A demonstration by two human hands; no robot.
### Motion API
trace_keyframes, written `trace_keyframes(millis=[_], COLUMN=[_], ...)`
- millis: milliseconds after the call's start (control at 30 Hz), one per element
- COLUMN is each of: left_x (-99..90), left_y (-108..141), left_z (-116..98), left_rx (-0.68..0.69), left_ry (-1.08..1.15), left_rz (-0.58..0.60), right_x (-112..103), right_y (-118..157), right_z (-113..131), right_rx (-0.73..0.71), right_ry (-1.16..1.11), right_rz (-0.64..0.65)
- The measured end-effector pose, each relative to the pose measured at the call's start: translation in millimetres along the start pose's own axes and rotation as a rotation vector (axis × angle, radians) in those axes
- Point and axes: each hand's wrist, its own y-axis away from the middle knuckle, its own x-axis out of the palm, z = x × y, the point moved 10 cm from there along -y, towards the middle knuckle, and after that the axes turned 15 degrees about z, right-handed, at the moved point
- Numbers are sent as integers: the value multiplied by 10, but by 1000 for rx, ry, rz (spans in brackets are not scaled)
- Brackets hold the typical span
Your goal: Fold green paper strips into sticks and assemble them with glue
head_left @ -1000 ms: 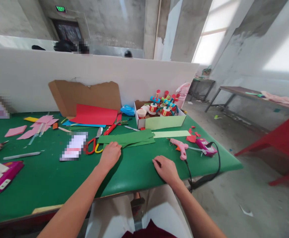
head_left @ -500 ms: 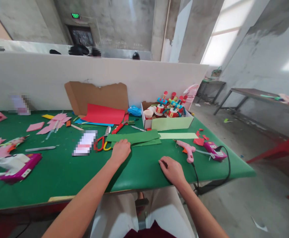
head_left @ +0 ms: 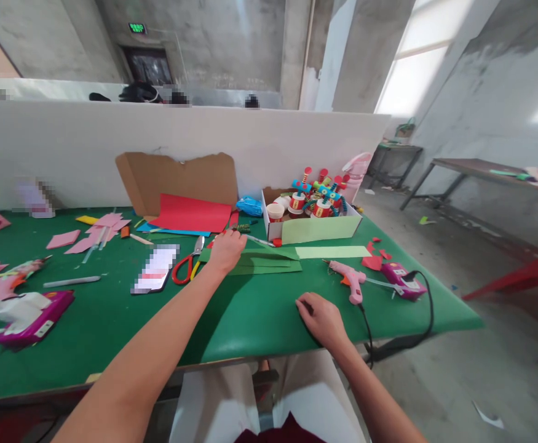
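My left hand (head_left: 228, 251) is above the far edge of the dark green paper strips (head_left: 269, 263), by the springs and a silver pen (head_left: 257, 240). Its fingers curl down, and what they hold, if anything, is hidden. My right hand (head_left: 320, 317) rests loosely curled on the green table near its front edge, with no object visible in it. Left of the strips lie red-handled scissors (head_left: 184, 269), partly beside a yellow handle. A pale green strip (head_left: 331, 252) extends to the right, above a pink glue gun (head_left: 352, 280).
An open box (head_left: 321, 230) of small cup figures stands at the back. Red sheets (head_left: 195, 213) lie before upright cardboard (head_left: 179, 178). A phone (head_left: 155, 269) and a power strip (head_left: 33, 320) are on the left; another power strip (head_left: 403, 282) with a cable is right.
My left hand has moved away from me, from the near side of the green strips to their far edge. My right hand stays in place. The view has shifted slightly.
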Motion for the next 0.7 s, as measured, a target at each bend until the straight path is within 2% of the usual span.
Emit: trace_keyframes(millis=[167,233,333,500,700], left_x=[437,552,540,491,522], left_y=[34,90,148,130,37], left_z=[46,87,78,-177,-288], left_rx=[62,61,93,245,231], left_ry=[-10,29,53,-13,-8], left_rz=[163,199,179,204,241], right_x=[7,6,15,16,12], right_y=[4,4,-3,-5,9], right_z=[-1,3,6,-2,10], right_rx=[5,5,5,12,4], right_ry=[-8,-7,-2,-11,-7], right_rz=[15,20,32,27,22])
